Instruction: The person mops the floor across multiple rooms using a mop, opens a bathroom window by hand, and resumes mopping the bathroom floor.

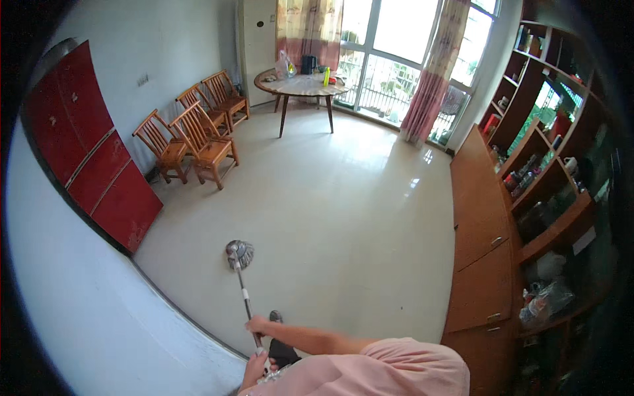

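A mop with a metal pole (pixel 246 294) and a round grey string head (pixel 239 254) rests on the pale, glossy floor, left of the middle of the view. My right hand (pixel 258 325) is closed around the pole partway along it. Nearer my body, my left hand (pixel 255 367) grips the upper end of the pole. Part of that end is hidden by my fingers. One shoe (pixel 276 316) shows just beyond my right forearm.
A white wall (pixel 124 317) runs close on my left, with a dark red door (pixel 99 163) beyond. Several wooden chairs (pixel 210 148) stand along the far-left wall. A round table (pixel 307 86) holding items stands near the window. Wooden cabinets (pixel 483 277) line the right side.
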Demonstrator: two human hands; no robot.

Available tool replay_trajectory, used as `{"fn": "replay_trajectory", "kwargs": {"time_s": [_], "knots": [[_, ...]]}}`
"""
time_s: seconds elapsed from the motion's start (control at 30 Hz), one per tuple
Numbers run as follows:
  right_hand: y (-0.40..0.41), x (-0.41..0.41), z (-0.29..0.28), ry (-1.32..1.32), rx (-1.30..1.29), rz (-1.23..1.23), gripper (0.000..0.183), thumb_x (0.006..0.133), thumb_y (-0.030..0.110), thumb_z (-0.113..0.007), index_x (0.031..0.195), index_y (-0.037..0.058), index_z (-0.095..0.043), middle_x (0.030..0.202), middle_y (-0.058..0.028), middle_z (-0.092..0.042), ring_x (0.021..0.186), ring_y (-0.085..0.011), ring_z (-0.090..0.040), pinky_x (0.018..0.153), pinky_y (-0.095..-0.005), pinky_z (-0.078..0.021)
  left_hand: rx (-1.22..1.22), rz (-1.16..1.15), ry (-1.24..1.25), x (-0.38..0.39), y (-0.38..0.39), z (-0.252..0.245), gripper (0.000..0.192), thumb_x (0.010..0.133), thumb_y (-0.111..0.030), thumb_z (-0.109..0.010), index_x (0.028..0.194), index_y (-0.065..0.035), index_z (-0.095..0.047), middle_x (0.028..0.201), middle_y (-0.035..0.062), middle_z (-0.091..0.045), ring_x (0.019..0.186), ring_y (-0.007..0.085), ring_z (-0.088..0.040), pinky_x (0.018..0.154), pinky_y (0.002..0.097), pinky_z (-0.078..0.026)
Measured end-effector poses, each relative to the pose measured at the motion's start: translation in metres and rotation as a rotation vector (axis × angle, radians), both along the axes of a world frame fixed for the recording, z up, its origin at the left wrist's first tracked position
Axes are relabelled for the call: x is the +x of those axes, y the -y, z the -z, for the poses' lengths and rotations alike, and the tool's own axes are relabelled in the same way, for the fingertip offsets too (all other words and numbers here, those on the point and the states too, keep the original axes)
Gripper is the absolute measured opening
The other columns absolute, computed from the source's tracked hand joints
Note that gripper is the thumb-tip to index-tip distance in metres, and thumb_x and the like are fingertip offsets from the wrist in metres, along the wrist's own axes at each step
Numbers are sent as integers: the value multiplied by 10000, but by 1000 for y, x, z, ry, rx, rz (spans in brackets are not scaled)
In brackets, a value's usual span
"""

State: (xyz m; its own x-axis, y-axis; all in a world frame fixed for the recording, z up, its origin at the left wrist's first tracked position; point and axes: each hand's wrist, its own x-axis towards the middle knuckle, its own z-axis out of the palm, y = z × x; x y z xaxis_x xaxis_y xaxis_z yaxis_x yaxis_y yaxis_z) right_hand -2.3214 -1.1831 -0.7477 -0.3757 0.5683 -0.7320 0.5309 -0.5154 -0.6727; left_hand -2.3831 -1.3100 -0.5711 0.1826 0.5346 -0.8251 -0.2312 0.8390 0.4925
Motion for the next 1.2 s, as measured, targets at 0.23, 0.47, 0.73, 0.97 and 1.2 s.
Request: {"fn": "replay_trajectory", "kwargs": {"time_s": [0.23, 0.47, 0.73, 0.97, 1.2], "knots": [[-193, -16, -63, -6, -48, 388, 199, 685, 190, -564, 682, -2, -511, 595, -92, -517, 485, -188, -522, 383, -330, -428, -117, -94, 138, -32, -203, -17, 126, 842, -200, -419, 905, -130, -334, 644, 58, -430, 447, 134, -424, 333, 259, -364], [-365, 6, -52, -105, -139, 580, 159, 656, 116, -548, 624, -14, -463, 541, -89, -484, 415, -186, -487, 323, -298, -378, -63, 6, -20, -17, -370, -20, 336, 827, -185, -443, 1128, -151, -298, 734, 84, -483, 478, 141, -442, 362, 257, -368], [-585, 3, 3, -102, -158, 636, 158, 640, 120, -532, 675, -24, -478, 585, -115, -521, 473, -199, -532, 396, -321, -437, 189, 414, -740, -16, -550, -4, 534, 726, -60, -521, 1219, -72, -315, 910, 155, -541, 586, 197, -540, 480, 310, -443], [-738, 10, 19, -224, -213, 877, 137, 638, 106, -518, 627, -24, -478, 568, -128, -517, 450, -225, -530, 397, -339, -446, 526, 662, -960, -36, -718, -32, 493, 636, -63, -605, 1101, 11, -462, 989, 210, -541, 866, 252, -558, 754, 310, -419], [-728, 14, -65, -554, -387, 1273, 179, 647, 154, -520, 640, -18, -469, 532, -117, -507, 382, -182, -504, 323, -290, -414, 822, 1439, -837, -112, -841, -140, 516, 623, -46, -594, 1121, -56, -460, 898, 162, -562, 790, 300, -559, 685, 342, -452]]}}
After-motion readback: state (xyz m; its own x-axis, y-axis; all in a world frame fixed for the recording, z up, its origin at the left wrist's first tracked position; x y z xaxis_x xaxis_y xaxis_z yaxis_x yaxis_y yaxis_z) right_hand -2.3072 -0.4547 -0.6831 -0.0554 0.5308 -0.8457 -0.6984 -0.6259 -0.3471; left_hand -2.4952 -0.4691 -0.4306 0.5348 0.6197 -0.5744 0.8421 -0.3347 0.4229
